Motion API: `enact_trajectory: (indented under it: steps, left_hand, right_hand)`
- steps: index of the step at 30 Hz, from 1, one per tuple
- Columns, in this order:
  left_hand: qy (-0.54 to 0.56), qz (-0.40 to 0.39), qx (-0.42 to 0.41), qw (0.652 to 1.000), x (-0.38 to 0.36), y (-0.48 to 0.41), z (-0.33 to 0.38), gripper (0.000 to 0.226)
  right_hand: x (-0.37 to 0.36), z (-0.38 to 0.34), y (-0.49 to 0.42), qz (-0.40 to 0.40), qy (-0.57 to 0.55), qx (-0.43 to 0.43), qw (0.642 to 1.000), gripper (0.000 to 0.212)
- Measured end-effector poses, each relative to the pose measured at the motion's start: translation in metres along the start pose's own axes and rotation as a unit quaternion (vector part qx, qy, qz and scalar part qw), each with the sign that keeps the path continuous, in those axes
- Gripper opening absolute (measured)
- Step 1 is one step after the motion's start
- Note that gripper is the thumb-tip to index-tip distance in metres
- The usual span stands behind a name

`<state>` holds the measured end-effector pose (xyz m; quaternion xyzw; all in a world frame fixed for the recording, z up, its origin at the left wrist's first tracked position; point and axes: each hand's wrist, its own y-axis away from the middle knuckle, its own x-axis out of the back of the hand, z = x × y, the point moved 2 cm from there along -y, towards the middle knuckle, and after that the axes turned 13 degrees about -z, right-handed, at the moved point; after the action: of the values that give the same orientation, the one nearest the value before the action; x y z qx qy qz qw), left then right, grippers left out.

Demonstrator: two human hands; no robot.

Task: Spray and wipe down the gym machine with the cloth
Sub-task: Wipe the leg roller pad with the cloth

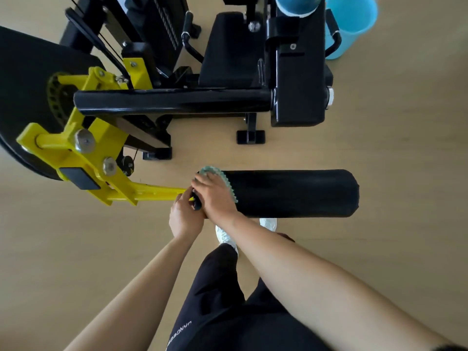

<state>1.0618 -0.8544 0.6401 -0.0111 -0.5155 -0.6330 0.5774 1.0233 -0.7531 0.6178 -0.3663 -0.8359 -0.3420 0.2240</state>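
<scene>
Now, right hand [215, 195] pressing cloth [208, 170] on roller pad [291, 193] — left hand [183, 219] gripping dark knob [197, 205], yellow arm [157, 192] beside.

A gym: a black-and-yellow weight machine [157, 97] with a padded leg roller [291, 192] stands on pale wood-look flooring [392, 135].

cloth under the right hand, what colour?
Pale mint green cloth, bumpy texture, pressed on the black roller pad; shows best in the head view.
</scene>
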Motion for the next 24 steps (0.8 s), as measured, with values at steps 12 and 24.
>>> enact_trajectory:
  steps: [12, 24]
  left_hand:
    - [0.018, -0.017, -0.022, 0.999, -0.002, 0.003, -0.001, 0.069]
    - [0.087, -0.029, 0.017, 0.996, -0.004, -0.016, 0.015, 0.061]
  right_hand:
    - [0.093, 0.124, 0.111, 0.128, 0.113, -0.217, 0.961, 0.032]
    - [0.136, 0.202, 0.144, 0.195, 0.036, -0.374, 0.906, 0.022]
